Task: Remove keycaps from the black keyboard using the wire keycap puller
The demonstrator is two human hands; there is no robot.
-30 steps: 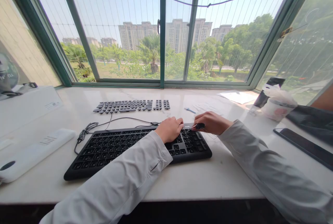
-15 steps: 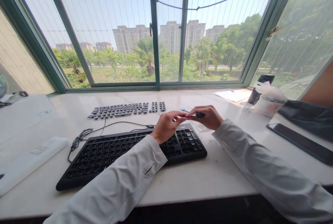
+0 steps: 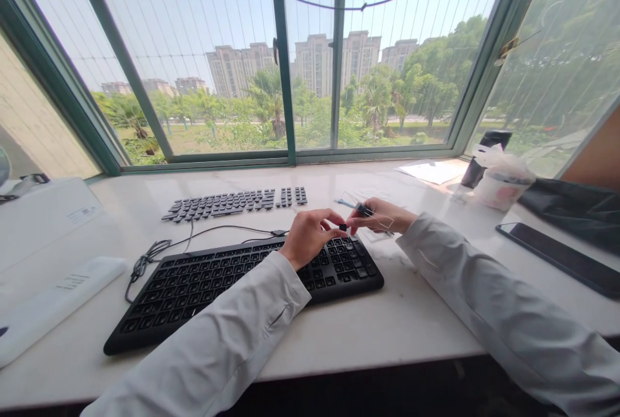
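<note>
My left hand pinches a small black keycap between thumb and fingers, above the right part of a black keyboard. Close beside it, my right hand is closed around a wire keycap puller, its thin wire loops sticking out on both sides. The right fingertips meet the keycap's edge. Most of the keyboard shows bare key sockets, while a few caps sit at its right end. My left hand and sleeve cover part of its middle.
Loose keycaps lie in rows behind the keyboard, near its coiled cable. A thin blue tool lies behind my right hand. To the right are a phone, a bagged cup and paper; a white box stands left.
My hands have turned and lowered slightly, bringing the keycap into sight at the left fingertips. The puller's wires now show more clearly in my right hand.
</note>
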